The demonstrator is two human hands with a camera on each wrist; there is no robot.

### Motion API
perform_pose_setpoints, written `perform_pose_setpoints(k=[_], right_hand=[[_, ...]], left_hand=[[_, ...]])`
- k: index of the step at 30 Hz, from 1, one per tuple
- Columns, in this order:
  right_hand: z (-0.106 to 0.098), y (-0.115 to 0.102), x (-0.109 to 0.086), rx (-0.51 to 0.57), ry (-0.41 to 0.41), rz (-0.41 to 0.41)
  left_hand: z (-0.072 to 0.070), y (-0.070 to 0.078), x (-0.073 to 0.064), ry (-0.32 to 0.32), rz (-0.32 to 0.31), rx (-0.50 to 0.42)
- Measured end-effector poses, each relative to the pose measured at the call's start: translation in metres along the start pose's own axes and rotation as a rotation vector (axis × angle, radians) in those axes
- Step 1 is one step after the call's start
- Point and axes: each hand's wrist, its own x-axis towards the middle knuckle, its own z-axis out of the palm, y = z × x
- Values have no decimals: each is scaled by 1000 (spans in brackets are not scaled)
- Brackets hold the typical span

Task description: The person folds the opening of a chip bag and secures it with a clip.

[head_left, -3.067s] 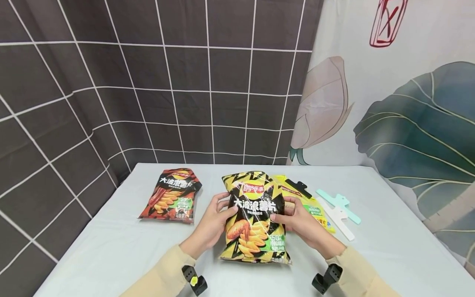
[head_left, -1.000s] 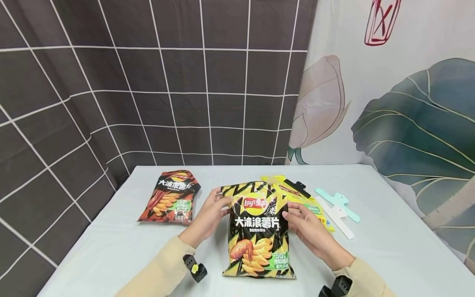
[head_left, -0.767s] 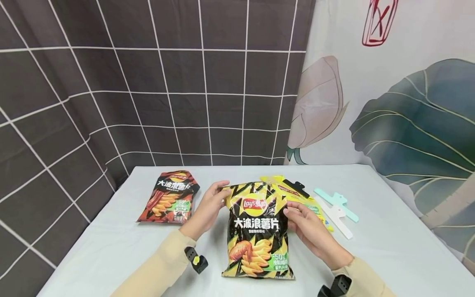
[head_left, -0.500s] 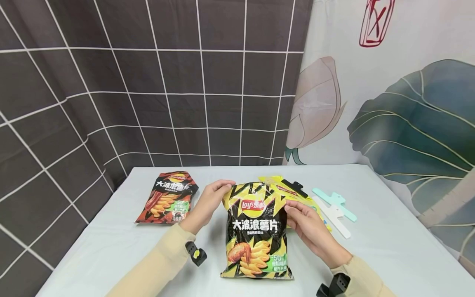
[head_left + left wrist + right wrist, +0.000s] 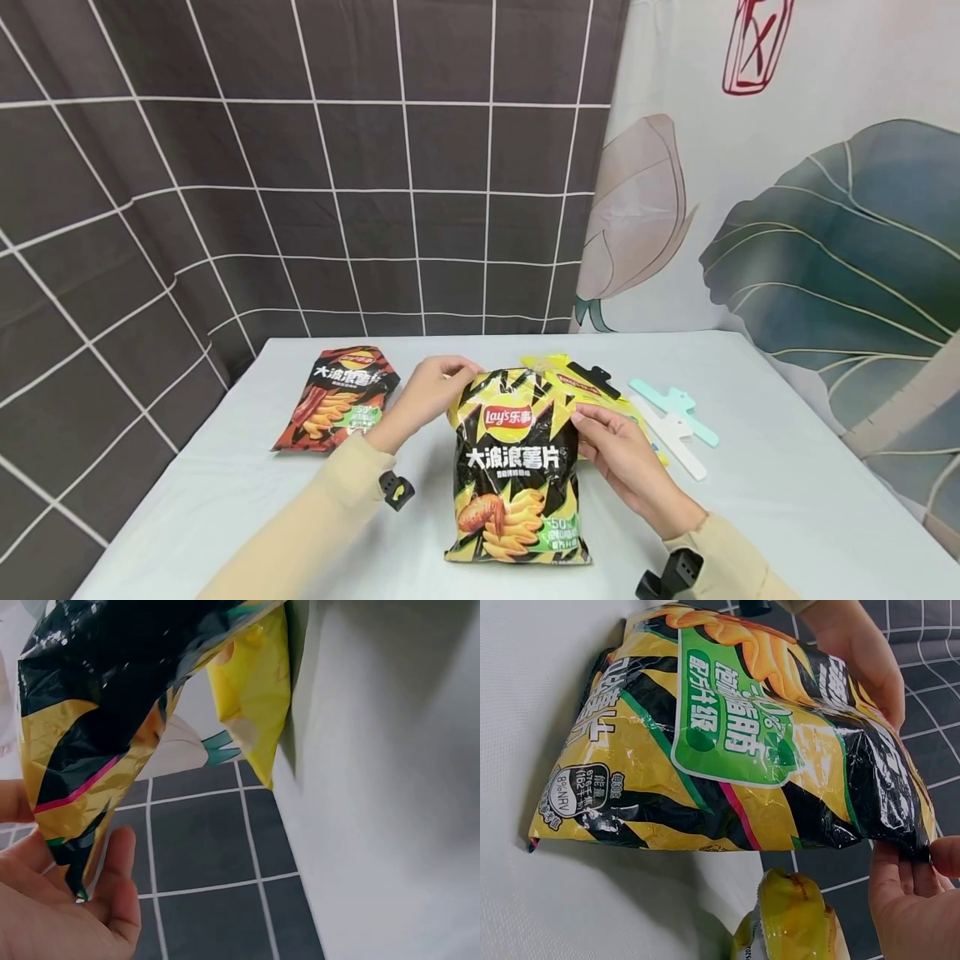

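Observation:
A black-and-yellow bag of potato chips (image 5: 510,492) stands close to upright at the middle of the table, its printed front facing me. My left hand (image 5: 429,398) pinches its top left corner; in the left wrist view the fingers of that left hand (image 5: 71,907) close around the narrow folded corner. At the upper right edge, my right hand (image 5: 626,454) grips the bag between thumb and fingers. The right wrist view shows the side of the chip bag (image 5: 727,742), puffed out, with its lower end at the white table surface. The bag's back is hidden.
A red chip bag (image 5: 341,404) lies at the back left. Behind my right hand lies a yellow chip bag (image 5: 558,363) bearing a black sealing clip (image 5: 595,377). A mint clip (image 5: 678,406) and a white clip (image 5: 671,433) lie to its right.
The left hand has moved from the bag's left side up to its top left corner. The right hand has shifted to the upper right edge, and the bag sits slightly nearer me.

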Motion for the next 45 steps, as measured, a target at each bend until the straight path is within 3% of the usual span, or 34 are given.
perform_pose_setpoints(k=[7,23,45], right_hand=[[1,-1,0,1,16,7],[2,-1,0,-23,29,3],[4,5,-2,-19,114,-13]], left_hand=[[-2,12,-1,-54,89,124],[6,25,2,-169,182,145],[12,24,-1,-117,171,108]])
